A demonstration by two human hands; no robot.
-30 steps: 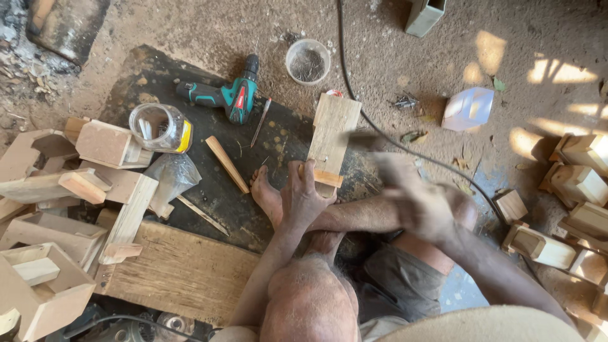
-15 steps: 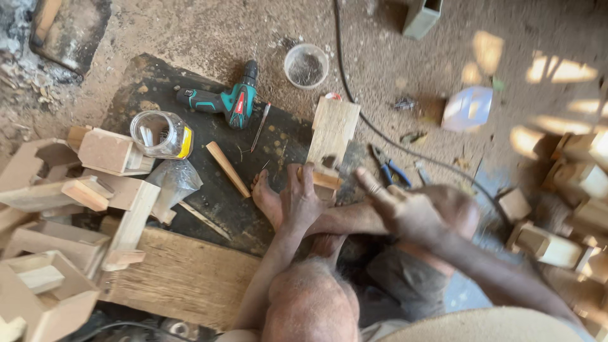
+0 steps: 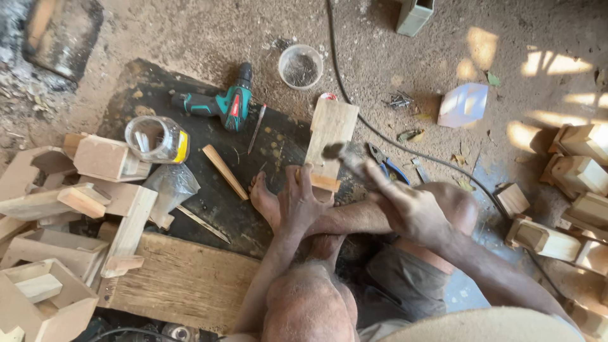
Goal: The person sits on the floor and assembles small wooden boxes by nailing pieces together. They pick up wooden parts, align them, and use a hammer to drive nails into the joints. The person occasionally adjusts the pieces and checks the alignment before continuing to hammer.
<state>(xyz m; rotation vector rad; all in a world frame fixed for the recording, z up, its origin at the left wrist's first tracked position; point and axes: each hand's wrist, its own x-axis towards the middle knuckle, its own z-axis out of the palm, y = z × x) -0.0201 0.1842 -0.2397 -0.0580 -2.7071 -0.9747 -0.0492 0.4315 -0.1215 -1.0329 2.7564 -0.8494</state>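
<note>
My left hand [image 3: 303,201] rests over my bare foot [image 3: 265,201] and pins a small wooden block [image 3: 325,182] against the near end of a pale wooden board [image 3: 332,126] on the black mat [image 3: 190,130]. My right hand [image 3: 410,209] grips a hammer [image 3: 342,155]. The hammer is blurred by motion, with its head just above the board beside the block. My knees and legs fill the lower middle.
A green cordless drill [image 3: 221,104], a plastic cup [image 3: 301,66], a clear jar [image 3: 155,139], a wooden stick [image 3: 225,171], blue-handled pliers [image 3: 386,164] and a black cable [image 3: 380,136] lie around. Wooden boxes [image 3: 38,285] stack left, more [image 3: 573,168] right. A plank [image 3: 183,278] lies near.
My right hand has swung from the right toward the board, bringing the hammer head down over the small block. The left hand stays on the block.
</note>
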